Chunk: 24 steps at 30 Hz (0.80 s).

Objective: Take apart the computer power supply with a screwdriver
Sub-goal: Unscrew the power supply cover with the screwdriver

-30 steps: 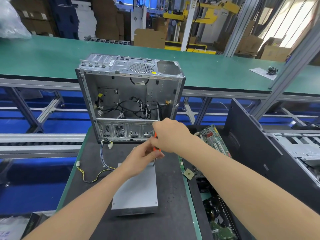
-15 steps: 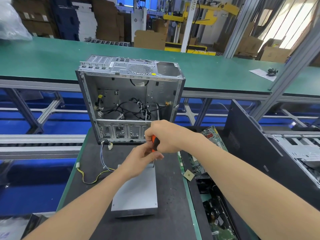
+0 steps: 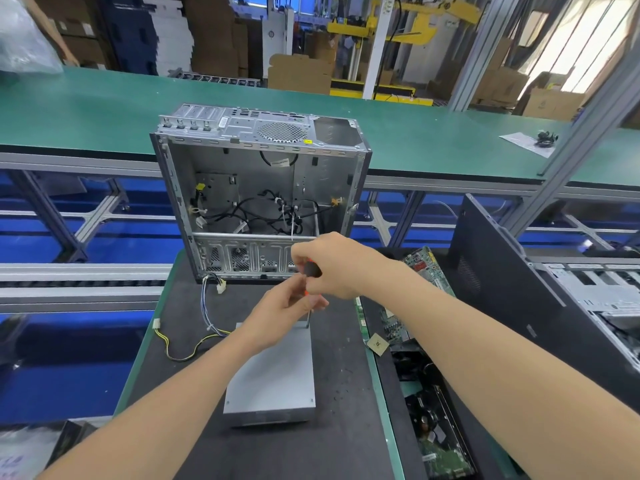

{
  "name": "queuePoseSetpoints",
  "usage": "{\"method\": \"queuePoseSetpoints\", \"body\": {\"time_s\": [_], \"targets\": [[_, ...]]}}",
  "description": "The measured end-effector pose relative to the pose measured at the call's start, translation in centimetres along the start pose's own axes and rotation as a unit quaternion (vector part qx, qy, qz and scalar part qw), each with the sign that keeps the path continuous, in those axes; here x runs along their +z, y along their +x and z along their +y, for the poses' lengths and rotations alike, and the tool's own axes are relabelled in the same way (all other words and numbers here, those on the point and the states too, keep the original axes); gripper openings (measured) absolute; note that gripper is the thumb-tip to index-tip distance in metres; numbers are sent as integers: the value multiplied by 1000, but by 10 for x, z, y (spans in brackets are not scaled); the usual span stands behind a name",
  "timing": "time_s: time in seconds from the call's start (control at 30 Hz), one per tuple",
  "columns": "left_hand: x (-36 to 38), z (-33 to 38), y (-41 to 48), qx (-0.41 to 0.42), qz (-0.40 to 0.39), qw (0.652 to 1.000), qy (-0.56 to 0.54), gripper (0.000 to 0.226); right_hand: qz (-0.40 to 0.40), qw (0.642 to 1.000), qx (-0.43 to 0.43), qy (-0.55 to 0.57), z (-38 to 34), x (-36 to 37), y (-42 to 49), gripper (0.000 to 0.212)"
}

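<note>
The power supply (image 3: 273,379) lies flat on the near counter (image 3: 311,452). The right hand (image 3: 334,268) grips the screwdriver (image 3: 312,270) upright at the supply's far right corner, and the left hand (image 3: 284,313) pinches its shaft. This looks like loosening that corner screw. Next come firm downward pressure and steady turns.

power supply (image 3: 273,379) – before case (image 3: 259,188)

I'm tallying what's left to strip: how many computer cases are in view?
2: an upright open case behind the power supply, and a second case at the right edge. Others may be out of view.
</note>
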<state>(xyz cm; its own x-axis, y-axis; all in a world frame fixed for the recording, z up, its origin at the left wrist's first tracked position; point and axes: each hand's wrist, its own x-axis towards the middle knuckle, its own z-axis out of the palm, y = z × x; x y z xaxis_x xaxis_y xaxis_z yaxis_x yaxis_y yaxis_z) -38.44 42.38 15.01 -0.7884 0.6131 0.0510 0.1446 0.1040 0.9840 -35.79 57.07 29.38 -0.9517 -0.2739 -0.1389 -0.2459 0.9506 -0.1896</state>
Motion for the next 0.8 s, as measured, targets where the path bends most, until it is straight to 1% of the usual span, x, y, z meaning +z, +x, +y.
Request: {"method": "queuePoseSetpoints", "body": {"time_s": [0.13, 0.2, 0.23, 0.27, 0.33, 0.37, 0.4, 0.47, 0.53, 0.57, 0.63, 0.67, 0.7, 0.8], "targets": [[-2, -2, 0, -7, 0, 1000, 20, 17, -16, 999, -48, 5, 0, 0, 0, 19], [-3, -2, -1, -11, 14, 999, 31, 14, -7, 999, -44, 8, -1, 2, 0, 15], [-2, -2, -1, -12, 20, 999, 34, 12, 10, 1000, -26, -5, -3, 4, -1, 15], [-1, -1, -1, -15, 25, 999, 36, 13, 38, 998, 1, -41, -4, 6, -1, 23], [2, 1, -2, -20, 27, 999, 41, 20, 106, 984, 63, -131, -8, 11, 0, 46], [3, 2, -2, -21, 25, 999, 41, 20, 124, 978, 85, -147, -10, 13, 1, 53], [4, 2, -2, -22, 21, 999, 42, 21, 126, 976, 100, -144, -11, 14, 2, 56], [5, 4, -2, -22, 18, 999, 37, 29, 97, 981, 109, -126, -10, 14, 4, 49], [5, 6, -3, -22, 16, 999, 24, 41, 69, 988, 87, -110, -6, 10, 4, 34], [4, 7, -3, -18, 14, 1000, 20, 41, 58, 991, 70, -98, -4, 7, 5, 26], [2, 8, -3, -5, 9, 1000, 23, 26, 32, 997, 34, -57, -1, 3, 3, 14], [1, 8, -2, -1, 7, 1000, 26, 18, 16, 999, 17, -38, 1, 1, 3, 12], [0, 8, -2, 0, 5, 1000, 29, 15, 3, 1000, 0, -25, 2, 0, 2, 14], [-2, 8, -1, -6, 1, 999, 32, 17, -13, 999, -45, -18, 2, -2, 3, 19]]}}
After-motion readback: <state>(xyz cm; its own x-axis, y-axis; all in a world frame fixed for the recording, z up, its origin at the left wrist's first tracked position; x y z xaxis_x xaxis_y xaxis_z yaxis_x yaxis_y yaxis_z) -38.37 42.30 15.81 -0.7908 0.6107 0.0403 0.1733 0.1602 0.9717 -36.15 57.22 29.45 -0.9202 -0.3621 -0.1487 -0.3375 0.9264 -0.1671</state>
